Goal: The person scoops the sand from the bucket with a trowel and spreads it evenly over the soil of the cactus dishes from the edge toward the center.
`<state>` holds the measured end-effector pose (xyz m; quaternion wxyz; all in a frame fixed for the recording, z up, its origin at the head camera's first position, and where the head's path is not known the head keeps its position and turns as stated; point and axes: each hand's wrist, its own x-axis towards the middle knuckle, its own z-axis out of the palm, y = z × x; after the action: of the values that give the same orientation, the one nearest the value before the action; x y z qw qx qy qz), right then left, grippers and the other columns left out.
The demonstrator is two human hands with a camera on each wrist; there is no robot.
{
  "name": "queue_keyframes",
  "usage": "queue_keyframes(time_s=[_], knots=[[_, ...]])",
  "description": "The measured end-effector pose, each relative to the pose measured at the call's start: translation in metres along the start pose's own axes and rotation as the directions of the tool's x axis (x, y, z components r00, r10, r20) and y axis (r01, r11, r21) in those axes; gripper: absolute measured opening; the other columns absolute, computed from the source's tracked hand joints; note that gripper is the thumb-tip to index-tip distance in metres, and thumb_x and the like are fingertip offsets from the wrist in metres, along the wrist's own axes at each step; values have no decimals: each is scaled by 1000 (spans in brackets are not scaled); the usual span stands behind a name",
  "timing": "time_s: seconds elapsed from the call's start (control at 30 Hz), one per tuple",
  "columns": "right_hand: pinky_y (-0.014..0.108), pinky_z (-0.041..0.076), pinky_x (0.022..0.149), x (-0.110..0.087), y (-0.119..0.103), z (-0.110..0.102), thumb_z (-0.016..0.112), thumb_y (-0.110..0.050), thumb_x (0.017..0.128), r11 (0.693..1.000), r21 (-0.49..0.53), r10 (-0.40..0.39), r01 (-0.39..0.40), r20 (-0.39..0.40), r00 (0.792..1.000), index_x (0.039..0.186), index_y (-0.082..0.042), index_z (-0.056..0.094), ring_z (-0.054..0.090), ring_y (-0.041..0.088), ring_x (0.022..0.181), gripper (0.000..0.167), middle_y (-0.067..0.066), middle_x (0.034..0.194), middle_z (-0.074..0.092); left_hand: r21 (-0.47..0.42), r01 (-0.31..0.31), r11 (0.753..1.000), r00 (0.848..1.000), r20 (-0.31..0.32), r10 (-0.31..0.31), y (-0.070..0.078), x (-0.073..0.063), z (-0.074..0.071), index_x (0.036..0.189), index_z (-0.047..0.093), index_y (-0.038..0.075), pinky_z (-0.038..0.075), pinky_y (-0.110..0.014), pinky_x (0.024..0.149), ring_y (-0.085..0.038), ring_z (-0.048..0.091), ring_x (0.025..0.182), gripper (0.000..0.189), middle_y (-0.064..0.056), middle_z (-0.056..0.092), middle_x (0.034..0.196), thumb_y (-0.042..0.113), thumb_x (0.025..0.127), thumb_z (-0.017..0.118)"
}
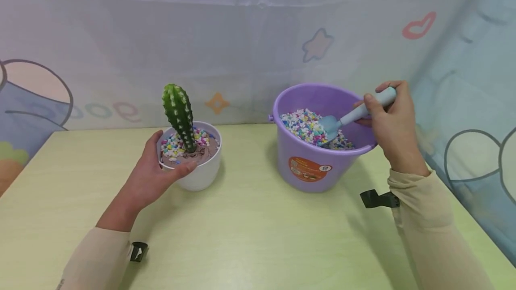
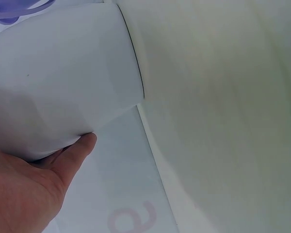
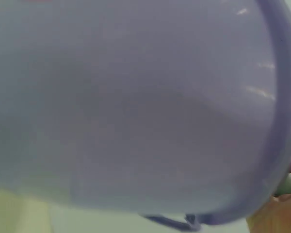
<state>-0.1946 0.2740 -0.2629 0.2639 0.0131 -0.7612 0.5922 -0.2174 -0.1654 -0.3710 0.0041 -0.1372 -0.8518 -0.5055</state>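
Note:
My left hand point(image 1: 155, 169) grips a white flower pot point(image 1: 203, 176) from its left side, the thumb lying along the front rim. A green cactus point(image 1: 179, 113) stands in the pot, leaning slightly left. Brown soil point(image 1: 207, 152) shows on the right, and colourful pebbles point(image 1: 173, 146) lie mostly left of and behind the stem. My right hand point(image 1: 393, 124) holds a small light-blue shovel point(image 1: 354, 114) by its handle, over the right rim of a purple bucket point(image 1: 314, 164). The shovel's blade is among the multicoloured pebbles point(image 1: 300, 124) inside. In the left wrist view, fingers point(image 2: 75, 155) rest against the pot's white wall.
The pot and bucket stand apart on a pale wooden table point(image 1: 250, 227). A printed cloth backdrop point(image 1: 250, 48) rises behind the table, and another printed cloth point(image 1: 483, 102) hangs on the right. The bucket's wall fills most of the right wrist view.

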Motion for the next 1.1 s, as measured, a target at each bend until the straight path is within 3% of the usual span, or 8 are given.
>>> queue_keyframes(time_s=[0.2, 0.33, 0.43, 0.57, 0.7, 0.8, 0.9, 1.1], knots=[[22, 53, 76, 0, -10, -12, 56, -14, 99, 939, -271, -248, 214, -97, 964, 114, -8, 46, 68, 12, 87, 19, 5, 96, 67, 2, 0, 1000, 1000, 11, 0, -1, 1, 1, 155, 0, 2, 26, -57, 107, -38, 30, 135, 110, -24, 24, 151, 41, 85, 77], [17, 48, 72, 1, -19, -18, 58, -11, 99, 833, -422, -374, 359, 49, 926, 116, 1, 47, 65, 5, 86, 24, -2, 97, 67, -6, -12, 1000, 1000, 4, 12, -2, 1, 2, 155, 3, 4, 28, -56, 107, -36, 32, 134, 107, -22, 26, 150, 39, 86, 76], [19, 39, 59, 1, -21, -19, 60, -6, 97, 751, -478, -414, 456, 197, 888, 116, 1, 48, 55, 4, 63, 23, -7, 96, 67, -18, -20, 1000, 1000, -1, 20, -3, 0, 2, 154, 6, 4, 29, -55, 106, -35, 33, 133, 104, -21, 28, 148, 37, 86, 77], [20, 32, 52, 1, -19, -14, 63, -2, 95, 688, -477, -452, 547, 309, 837, 116, -4, 51, 39, 7, 47, 24, -5, 94, 66, -5, -18, 1000, 1000, -6, 18, -5, -2, 1, 154, 5, 4, 28, -55, 106, -36, 33, 133, 105, -22, 27, 148, 38, 86, 77], [22, 35, 57, 3, -14, -3, 65, -1, 94, 616, -475, -508, 628, 370, 778, 116, -6, 52, 44, 12, 53, 26, 2, 85, 65, -7, -17, 1000, 1000, -6, 17, -6, -2, 1, 155, 3, 3, 27, -56, 107, -37, 31, 134, 106, -23, 26, 150, 38, 86, 76], [26, 36, 62, 3, -10, 1, 64, 0, 94, 574, -511, -503, 640, 396, 768, 117, -7, 52, 49, 16, 62, 27, 5, 85, 64, -12, -24, 1000, 1000, -3, 24, -6, -1, 2, 154, 3, 2, 27, -56, 107, -37, 31, 134, 106, -24, 26, 150, 37, 86, 76], [28, 37, 65, 2, -8, 2, 61, -1, 96, 613, -535, -448, 581, 370, 814, 116, -6, 52, 57, 20, 71, 23, 7, 90, 69, 2, -29, 1000, 1000, -2, 29, -4, -1, 1, 154, 3, 0, 28, -56, 106, -38, 32, 133, 106, -25, 26, 149, 37, 87, 76], [22, 39, 70, -6, -5, -2, 53, -10, 101, 797, -484, -287, 361, 222, 932, 113, -3, 48, 61, 19, 86, 14, 7, 101, 72, 8, -20, 1000, 1000, 11, 19, -1, 1, 1, 154, 0, -1, 27, -56, 106, -39, 31, 134, 108, -27, 26, 149, 38, 87, 75]])
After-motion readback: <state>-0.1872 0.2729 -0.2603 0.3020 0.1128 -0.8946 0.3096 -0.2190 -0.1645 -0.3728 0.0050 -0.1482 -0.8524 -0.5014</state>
